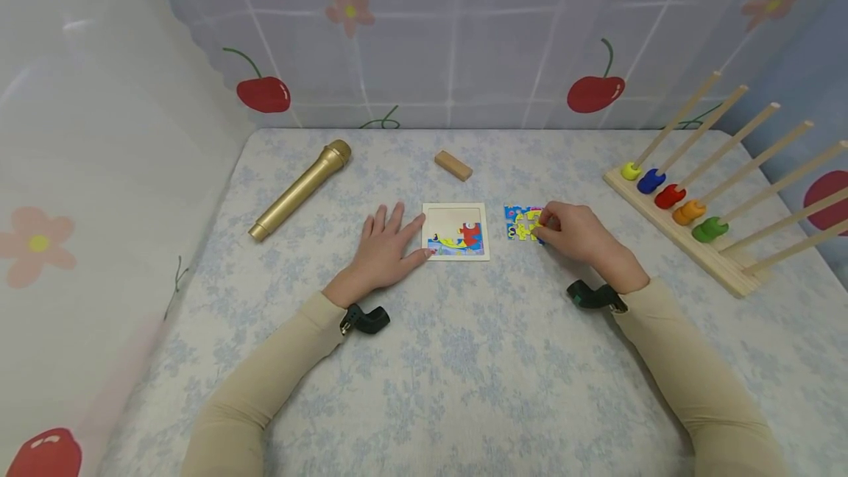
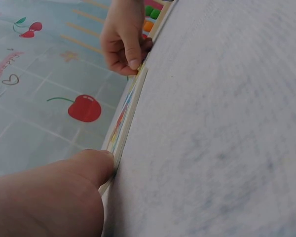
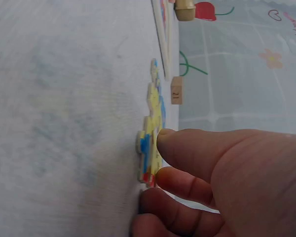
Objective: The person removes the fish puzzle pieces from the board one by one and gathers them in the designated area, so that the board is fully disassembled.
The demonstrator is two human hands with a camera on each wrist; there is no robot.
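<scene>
A square wooden puzzle tray with a pale frame lies mid-table, its lower part filled with red, yellow and blue pieces. My left hand lies with fingers spread at the tray's left side, thumb and index finger touching the frame. To the right of the tray is a cluster of loose jigsaw pieces, mostly yellow and blue. Over the right side of this cluster, my right hand pinches a yellow puzzle piece between thumb and index finger. The fingers partly hide that piece.
A gold microphone lies at the left. Behind the tray is a small wooden block. On the right stands a wooden peg rack with tall slanting rods and coloured beads. A patterned curtain hangs along the back edge.
</scene>
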